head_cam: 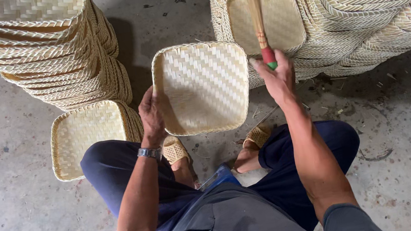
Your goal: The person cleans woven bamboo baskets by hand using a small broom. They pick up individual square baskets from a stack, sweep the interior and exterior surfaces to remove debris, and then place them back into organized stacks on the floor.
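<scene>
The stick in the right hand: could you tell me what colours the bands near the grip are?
Red above green on the stick, best in the head view.

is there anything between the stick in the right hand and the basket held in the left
Nothing visible. The right hand holds the stick upright just beside the right edge of the woven basket, which the left hand grips at its left rim. Only open air separates stick and basket; the stacked baskets lie behind.
</scene>
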